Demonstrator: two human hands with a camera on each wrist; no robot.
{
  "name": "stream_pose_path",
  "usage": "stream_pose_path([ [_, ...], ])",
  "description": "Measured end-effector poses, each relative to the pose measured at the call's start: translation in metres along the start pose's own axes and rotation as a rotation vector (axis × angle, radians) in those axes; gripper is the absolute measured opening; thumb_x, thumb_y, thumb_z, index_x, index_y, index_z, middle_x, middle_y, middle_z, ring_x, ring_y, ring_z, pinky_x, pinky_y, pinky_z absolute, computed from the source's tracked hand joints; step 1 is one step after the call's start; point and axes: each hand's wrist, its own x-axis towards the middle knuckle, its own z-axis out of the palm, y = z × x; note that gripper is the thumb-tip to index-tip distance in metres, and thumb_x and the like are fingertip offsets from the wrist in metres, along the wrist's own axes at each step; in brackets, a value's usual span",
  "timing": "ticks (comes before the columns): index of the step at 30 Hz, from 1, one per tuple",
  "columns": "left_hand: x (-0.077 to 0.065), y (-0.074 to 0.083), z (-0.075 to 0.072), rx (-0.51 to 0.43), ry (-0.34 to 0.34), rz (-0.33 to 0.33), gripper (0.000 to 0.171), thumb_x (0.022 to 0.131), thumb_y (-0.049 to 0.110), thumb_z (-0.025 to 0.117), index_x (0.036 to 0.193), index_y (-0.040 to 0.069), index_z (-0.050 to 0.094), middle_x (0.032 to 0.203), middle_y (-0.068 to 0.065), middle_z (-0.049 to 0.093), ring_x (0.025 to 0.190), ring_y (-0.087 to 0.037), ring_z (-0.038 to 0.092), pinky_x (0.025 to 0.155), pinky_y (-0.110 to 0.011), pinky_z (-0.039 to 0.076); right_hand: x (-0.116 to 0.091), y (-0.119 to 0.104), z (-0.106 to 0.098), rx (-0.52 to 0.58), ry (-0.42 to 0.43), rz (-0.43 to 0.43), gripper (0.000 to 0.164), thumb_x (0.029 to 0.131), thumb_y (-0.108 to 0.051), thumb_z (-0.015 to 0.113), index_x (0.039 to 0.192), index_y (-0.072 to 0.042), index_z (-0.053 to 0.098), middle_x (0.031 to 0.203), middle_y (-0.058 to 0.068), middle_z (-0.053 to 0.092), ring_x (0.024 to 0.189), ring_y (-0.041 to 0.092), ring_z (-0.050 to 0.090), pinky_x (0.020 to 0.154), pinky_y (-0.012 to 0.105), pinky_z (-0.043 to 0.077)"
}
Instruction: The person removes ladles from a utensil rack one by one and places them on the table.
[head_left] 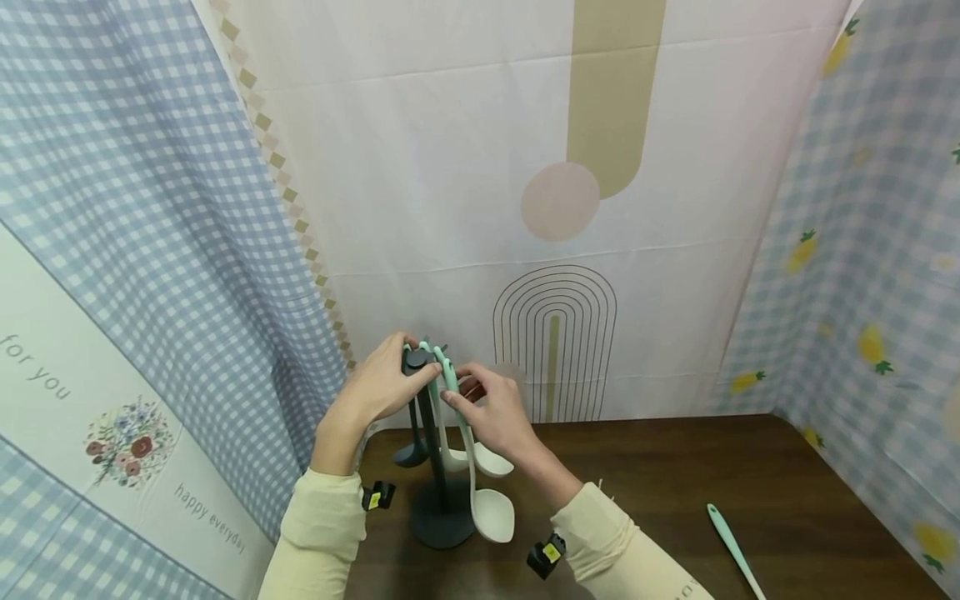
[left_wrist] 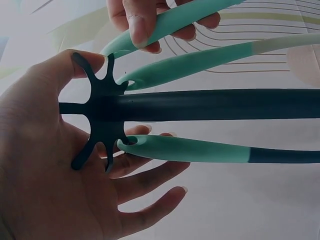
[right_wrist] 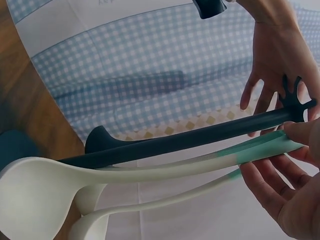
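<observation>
A dark utensil stand [head_left: 441,523] rises on the table, its hooked top [left_wrist: 105,107] clear in the left wrist view. My left hand [head_left: 382,379] grips that top, with the thumb at one hook and the fingers behind. A spatula [head_left: 493,515] has a broad cream head and a mint handle. My right hand [head_left: 495,412] pinches this handle [left_wrist: 185,22] close to its upper end, beside the hooks. Whether its hole is on a hook is hidden by my thumb. Also hanging are a dark ladle [head_left: 411,454] and cream-headed utensils [head_left: 491,461], partly overlapped.
On the brown wooden table [head_left: 622,483], a utensil with a mint handle [head_left: 726,533] lies at the right, its lower end out of frame. A pale patterned cloth [head_left: 420,167] hangs behind, and blue checked curtains [head_left: 150,167] flank both sides.
</observation>
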Motion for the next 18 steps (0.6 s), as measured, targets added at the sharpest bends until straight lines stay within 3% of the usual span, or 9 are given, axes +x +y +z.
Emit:
stream_pose_path([
  [11, 0.0014, 0.0014, -0.0002, -0.001, 0.010, -0.006, 0.069, 0.099, 0.062, 0.057, 0.146, 0.012, 0.049, 0.144, -0.013, 0.056, 0.116, -0.035, 0.063, 0.093, -0.053, 0.052, -0.0001, -0.0020, -0.0071, 0.003, 0.043, -0.012, 0.023, 0.098, -0.021, 0.078, 0.119, -0.016, 0.073, 0.094, -0.001, 0.072, 0.083, 0.016, 0.069, 0.058, 0.028, 0.058],
  [18, 0.0012, -0.0009, 0.0006, 0.001, 0.010, -0.012, 0.067, 0.099, 0.061, 0.058, 0.145, 0.013, 0.049, 0.142, -0.013, 0.057, 0.113, -0.034, 0.063, 0.092, -0.053, 0.052, -0.0028, -0.0029, -0.0090, 0.021, 0.025, 0.006, 0.023, 0.098, -0.022, 0.078, 0.120, -0.018, 0.073, 0.094, 0.000, 0.071, 0.085, 0.017, 0.069, 0.054, 0.028, 0.058],
])
